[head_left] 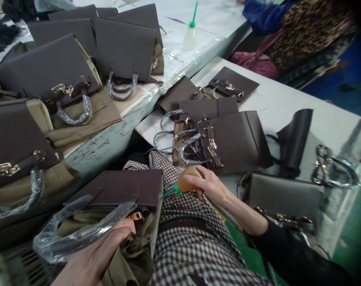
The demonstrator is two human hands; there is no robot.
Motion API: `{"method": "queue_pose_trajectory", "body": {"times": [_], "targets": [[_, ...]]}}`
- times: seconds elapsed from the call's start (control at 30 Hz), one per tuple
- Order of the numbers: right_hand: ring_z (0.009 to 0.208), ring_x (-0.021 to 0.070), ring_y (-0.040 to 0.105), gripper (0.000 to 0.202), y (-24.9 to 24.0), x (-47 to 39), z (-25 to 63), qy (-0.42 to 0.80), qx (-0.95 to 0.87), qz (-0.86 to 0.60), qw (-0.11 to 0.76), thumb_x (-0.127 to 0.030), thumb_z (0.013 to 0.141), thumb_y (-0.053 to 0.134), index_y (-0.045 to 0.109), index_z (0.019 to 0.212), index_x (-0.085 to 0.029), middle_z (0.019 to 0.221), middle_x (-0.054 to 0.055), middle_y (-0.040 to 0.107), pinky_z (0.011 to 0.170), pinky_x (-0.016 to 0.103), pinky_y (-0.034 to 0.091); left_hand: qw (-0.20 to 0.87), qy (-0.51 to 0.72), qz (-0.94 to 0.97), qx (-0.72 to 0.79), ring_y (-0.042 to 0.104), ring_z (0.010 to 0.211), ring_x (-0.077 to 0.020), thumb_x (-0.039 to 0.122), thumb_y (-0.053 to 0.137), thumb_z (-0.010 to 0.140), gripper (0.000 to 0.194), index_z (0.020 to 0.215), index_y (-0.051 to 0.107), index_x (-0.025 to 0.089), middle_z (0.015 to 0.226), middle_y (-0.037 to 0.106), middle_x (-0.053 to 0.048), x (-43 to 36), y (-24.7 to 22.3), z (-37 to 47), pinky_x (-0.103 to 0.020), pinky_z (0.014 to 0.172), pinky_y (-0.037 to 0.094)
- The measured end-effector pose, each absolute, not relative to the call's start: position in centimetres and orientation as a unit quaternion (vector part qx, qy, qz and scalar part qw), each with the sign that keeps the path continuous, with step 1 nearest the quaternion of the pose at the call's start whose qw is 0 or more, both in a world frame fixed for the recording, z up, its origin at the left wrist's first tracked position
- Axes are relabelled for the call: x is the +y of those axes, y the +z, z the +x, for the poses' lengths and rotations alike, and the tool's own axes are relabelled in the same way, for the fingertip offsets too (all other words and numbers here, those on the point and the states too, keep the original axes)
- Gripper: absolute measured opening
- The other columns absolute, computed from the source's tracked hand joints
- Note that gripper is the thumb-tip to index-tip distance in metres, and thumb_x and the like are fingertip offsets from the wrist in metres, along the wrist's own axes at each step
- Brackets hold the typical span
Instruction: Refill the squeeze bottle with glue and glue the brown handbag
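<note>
In my right hand point(212, 184) is a squeeze bottle point(190, 177) of amber liquid with a green nozzle. Its thin tip points left and meets the right side edge of a dark brown handbag point(117, 184) in front of me. My left hand point(111, 242) is closed on that bag at its opening, beside a small gold metal fitting point(136, 216); the fingertips are partly hidden. A plastic-wrapped handle point(58, 234) loops over this hand. Khaki lining cloth point(132, 258) hangs out below it.
Several brown handbags point(123, 43) with wrapped handles stand on the left table. More bags and flat pieces point(237, 139) lie on the white right-hand table point(288, 99). Another green-tipped bottle point(190, 36) stands at the back. A person in leopard print point(314, 35) is at upper right.
</note>
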State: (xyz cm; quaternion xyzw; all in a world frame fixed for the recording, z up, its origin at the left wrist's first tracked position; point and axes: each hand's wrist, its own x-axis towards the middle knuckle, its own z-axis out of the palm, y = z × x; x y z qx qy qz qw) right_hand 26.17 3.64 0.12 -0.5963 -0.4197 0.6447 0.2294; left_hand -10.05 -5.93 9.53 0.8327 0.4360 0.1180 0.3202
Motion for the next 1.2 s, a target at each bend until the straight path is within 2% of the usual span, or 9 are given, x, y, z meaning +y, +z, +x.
{"method": "queue_pose_trajectory", "body": {"times": [0.17,0.37,0.6,0.93,1.1,1.2], "targets": [[0.039,0.0085,0.047,0.042,-0.6,3.3,26.1,0.668,-0.407,-0.58,0.229,-0.054,0.085,0.076,0.061,0.099,-0.017,0.066,-0.004,0.059,0.037,0.023,0.04,0.337,0.111,0.827,0.436,0.068,0.127,-0.015,0.014,0.051,0.1,0.036,0.133,0.055,0.025,0.132,0.073,-0.005,-5.7,9.7,-9.8,-0.02,0.111,0.049],[0.042,0.0063,0.046,0.041,-0.4,2.9,26.6,0.712,-0.375,-0.542,0.242,-0.053,0.086,0.076,0.066,0.1,-0.017,0.077,-0.002,0.063,0.037,0.022,0.042,0.343,0.116,0.821,0.442,0.067,0.126,-0.013,0.009,0.047,0.099,0.037,0.131,0.057,0.026,0.129,0.074,-0.004,-5.5,10.0,-9.5,-0.018,0.111,0.047],[0.041,0.0055,0.045,0.038,1.7,1.5,26.2,0.762,-0.328,-0.501,0.247,-0.052,0.089,0.075,0.067,0.103,-0.018,0.077,0.0,0.066,0.037,0.02,0.04,0.344,0.123,0.816,0.448,0.072,0.118,-0.0167,0.011,0.058,0.096,0.033,0.126,0.061,0.025,0.125,0.075,-0.005,-5.0,10.4,-9.1,-0.02,0.107,0.053],[0.037,0.0039,0.045,0.038,4.7,-0.8,25.2,0.813,-0.255,-0.451,0.267,-0.049,0.086,0.081,0.067,0.103,-0.019,0.071,-0.004,0.062,0.034,0.016,0.041,0.336,0.133,0.833,0.419,0.074,0.11,-0.0175,0.006,0.06,0.093,0.033,0.121,0.059,0.023,0.117,0.076,-0.007,-3.9,10.9,-8.9,-0.021,0.099,0.057],[0.038,0.0036,0.044,0.04,5.3,-1.3,24.9,0.821,-0.246,-0.44,0.269,-0.05,0.084,0.081,0.067,0.104,-0.019,0.077,-0.002,0.064,0.034,0.017,0.04,0.35,0.144,0.82,0.43,0.074,0.107,-0.0181,0.006,0.057,0.096,0.028,0.117,0.059,0.023,0.113,0.076,-0.008,-4.1,10.9,-9.0,-0.024,0.096,0.058],[0.038,0.0056,0.045,0.041,4.7,-0.9,25.4,0.79,-0.28,-0.477,0.265,-0.052,0.085,0.08,0.067,0.106,-0.02,0.074,-0.003,0.063,0.035,0.019,0.04,0.36,0.136,0.822,0.419,0.075,0.107,-0.0198,0.006,0.058,0.095,0.03,0.119,0.058,0.023,0.114,0.076,-0.009,-4.1,10.8,-9.3,-0.026,0.097,0.059]]}}
